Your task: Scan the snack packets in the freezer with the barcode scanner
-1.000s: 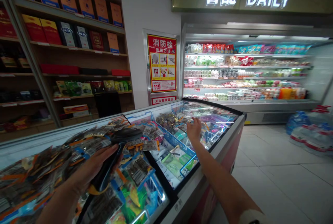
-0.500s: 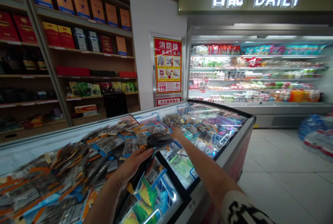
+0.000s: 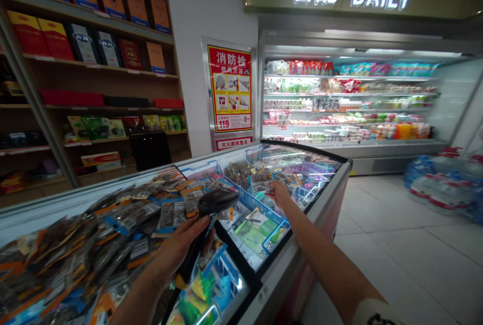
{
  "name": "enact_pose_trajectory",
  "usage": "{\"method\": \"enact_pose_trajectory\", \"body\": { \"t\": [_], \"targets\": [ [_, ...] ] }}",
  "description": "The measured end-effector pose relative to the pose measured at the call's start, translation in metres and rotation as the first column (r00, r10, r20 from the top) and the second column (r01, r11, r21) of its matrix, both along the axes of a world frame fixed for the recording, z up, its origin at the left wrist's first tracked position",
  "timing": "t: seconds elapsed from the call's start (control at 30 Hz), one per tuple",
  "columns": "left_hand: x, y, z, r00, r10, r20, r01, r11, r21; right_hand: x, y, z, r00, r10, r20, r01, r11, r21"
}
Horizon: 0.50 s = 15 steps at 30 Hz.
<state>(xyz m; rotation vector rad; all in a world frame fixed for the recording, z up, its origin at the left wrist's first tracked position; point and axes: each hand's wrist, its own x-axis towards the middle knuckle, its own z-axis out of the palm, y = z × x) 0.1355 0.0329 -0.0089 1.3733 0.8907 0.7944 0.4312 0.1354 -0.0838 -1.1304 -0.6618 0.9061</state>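
Note:
My left hand [image 3: 184, 244] is wrapped round the handle of a black handheld barcode scanner [image 3: 217, 200], its head pointing up and to the right above the freezer. Loose small flat food packets [image 3: 124, 214], with orange and blue edges, lie heaped on the left part of the freezer top. My right hand [image 3: 279, 195] is stretched out over the glass further along, fingers closed at the end of a silvery packet [image 3: 260, 182]. More packets [image 3: 241, 171] lie on the glass behind it. The right fingertips are small and partly hidden.
The chest freezer [image 3: 320, 219] has a dark-rimmed glass top with bagged goods and a blue basket [image 3: 249, 201] beneath. Shelves of boxes [image 3: 109, 0] stand left, and a lit dairy cooler [image 3: 350, 98] stands behind. Bottled water packs [image 3: 437, 189] sit on the floor at right.
My right hand has moved right across the glass, and a silvery packet now shows at its fingers. My left hand keeps hold of the scanner. The view has turned slightly to the right.

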Motion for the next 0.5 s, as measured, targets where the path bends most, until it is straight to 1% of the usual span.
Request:
{"method": "enact_pose_trajectory", "body": {
  "t": [0.1,0.2,0.33,0.5],
  "targets": [
    [0.0045,-0.0034,-0.0005,0.999,0.029,0.024,-0.028,1.000,-0.009,-0.0018,0.0022,-0.0001,0.994,-0.043,-0.103,0.038,0.998,-0.052],
    [0.0070,-0.0055,-0.0019,1.000,0.022,0.021,-0.022,1.000,-0.020,-0.0034,0.0020,0.0022,0.986,-0.059,-0.157,0.049,0.997,-0.067],
    [0.0073,-0.0040,-0.0051,0.999,-0.036,-0.013,0.036,0.999,0.011,-0.0058,-0.0007,0.0037,0.982,-0.056,-0.183,0.046,0.997,-0.059],
    [0.0090,-0.0018,-0.0091,0.998,-0.064,-0.014,0.065,0.998,0.029,-0.0093,-0.0019,0.0047,0.980,-0.055,-0.192,0.046,0.998,-0.053]
  ]
}}
